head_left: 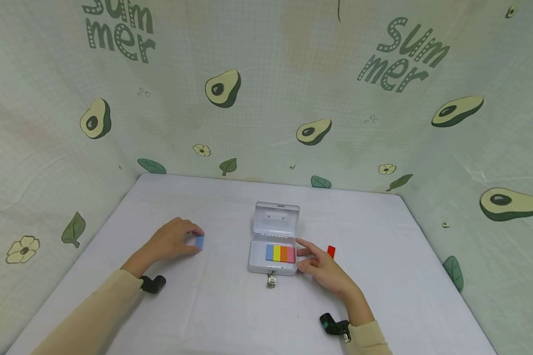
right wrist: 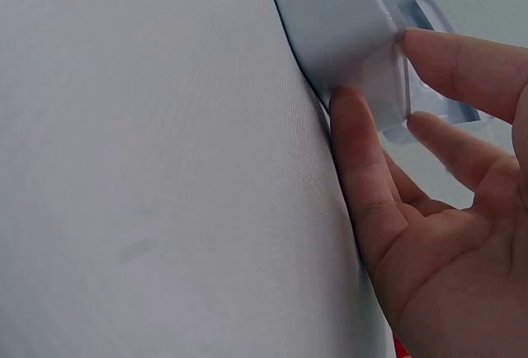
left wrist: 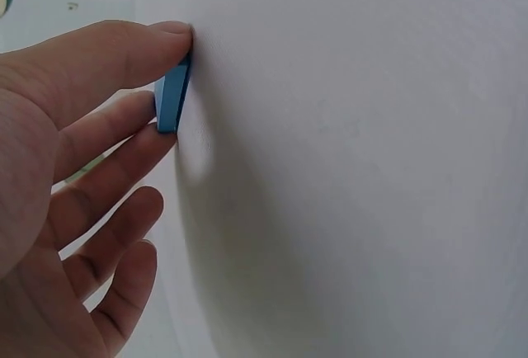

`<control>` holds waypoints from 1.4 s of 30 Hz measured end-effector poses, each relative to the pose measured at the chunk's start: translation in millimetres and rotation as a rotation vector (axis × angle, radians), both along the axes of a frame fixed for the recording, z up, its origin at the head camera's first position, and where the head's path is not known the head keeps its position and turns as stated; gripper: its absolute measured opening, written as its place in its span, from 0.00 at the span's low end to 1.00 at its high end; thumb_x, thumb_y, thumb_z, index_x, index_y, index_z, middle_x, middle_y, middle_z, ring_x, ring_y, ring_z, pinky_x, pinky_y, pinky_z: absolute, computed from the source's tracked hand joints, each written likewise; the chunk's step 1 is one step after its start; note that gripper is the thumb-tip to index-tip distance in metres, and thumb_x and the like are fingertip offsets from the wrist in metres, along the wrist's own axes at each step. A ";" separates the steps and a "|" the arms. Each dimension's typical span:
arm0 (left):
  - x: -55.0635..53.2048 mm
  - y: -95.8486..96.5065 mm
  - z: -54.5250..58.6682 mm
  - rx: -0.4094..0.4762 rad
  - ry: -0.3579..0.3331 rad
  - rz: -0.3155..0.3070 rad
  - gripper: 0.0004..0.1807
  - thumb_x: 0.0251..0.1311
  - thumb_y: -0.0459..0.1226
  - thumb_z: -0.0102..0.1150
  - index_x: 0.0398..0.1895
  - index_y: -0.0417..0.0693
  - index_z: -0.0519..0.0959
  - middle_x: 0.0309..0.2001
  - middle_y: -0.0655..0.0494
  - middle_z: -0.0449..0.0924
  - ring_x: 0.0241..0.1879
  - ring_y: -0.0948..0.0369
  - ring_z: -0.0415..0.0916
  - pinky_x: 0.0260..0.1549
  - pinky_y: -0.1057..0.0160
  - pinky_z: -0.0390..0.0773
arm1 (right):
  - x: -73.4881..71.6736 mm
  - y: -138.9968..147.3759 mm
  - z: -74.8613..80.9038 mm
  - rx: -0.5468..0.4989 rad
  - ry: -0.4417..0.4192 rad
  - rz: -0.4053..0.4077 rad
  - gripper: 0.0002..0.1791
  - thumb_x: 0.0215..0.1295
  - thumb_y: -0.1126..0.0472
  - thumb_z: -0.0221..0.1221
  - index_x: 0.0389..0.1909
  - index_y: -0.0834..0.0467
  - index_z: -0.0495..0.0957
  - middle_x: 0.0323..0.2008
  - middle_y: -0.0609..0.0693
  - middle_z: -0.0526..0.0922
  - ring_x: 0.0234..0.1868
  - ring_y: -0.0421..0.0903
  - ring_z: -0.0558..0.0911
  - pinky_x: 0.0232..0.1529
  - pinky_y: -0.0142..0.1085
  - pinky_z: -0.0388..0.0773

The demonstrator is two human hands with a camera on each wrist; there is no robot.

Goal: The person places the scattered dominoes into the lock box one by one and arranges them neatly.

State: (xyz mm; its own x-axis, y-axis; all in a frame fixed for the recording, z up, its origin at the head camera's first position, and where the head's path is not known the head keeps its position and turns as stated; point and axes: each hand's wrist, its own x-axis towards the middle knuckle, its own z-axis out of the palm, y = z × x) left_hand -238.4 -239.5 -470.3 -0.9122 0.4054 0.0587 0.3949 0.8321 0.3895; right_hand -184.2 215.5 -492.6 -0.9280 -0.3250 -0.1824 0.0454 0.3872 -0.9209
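Observation:
My left hand (head_left: 172,240) pinches a small flat blue block (head_left: 200,241) at the tabletop, left of the box. In the left wrist view the thumb is on one end of the block (left wrist: 172,98) and fingertips on the other; the remaining fingers curve loosely. A pale metal box (head_left: 258,266) stands with its lid raised, a metal latch (head_left: 271,280) at its front. Blue, yellow, orange and pink blocks (head_left: 280,253) lie side by side within. My right hand (head_left: 326,272) touches the box's right side with spread, relaxed fingers, seen close up in the right wrist view.
A red block (head_left: 331,252) lies on the table just beyond the right hand, partly hidden by it. White cloth (head_left: 222,310) covers the table. Printed fabric walls (head_left: 266,98) rise behind and at both sides.

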 end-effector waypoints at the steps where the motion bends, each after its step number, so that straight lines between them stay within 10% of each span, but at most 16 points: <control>1: 0.0 0.5 -0.1 0.003 0.002 -0.002 0.20 0.55 0.44 0.80 0.52 0.53 0.89 0.50 0.57 0.87 0.51 0.53 0.76 0.54 0.47 0.78 | 0.1 0.0 -0.1 -0.002 -0.006 -0.003 0.38 0.74 0.56 0.66 0.82 0.47 0.63 0.69 0.58 0.74 0.53 0.49 0.84 0.56 0.35 0.78; 42: 0.9 105.0 25.9 0.052 0.005 -0.107 0.22 0.56 0.47 0.81 0.54 0.59 0.88 0.51 0.64 0.86 0.52 0.59 0.78 0.52 0.54 0.81 | -0.1 1.1 -0.5 -0.009 -0.009 -0.001 0.38 0.75 0.54 0.65 0.82 0.47 0.63 0.69 0.57 0.74 0.54 0.49 0.84 0.60 0.41 0.78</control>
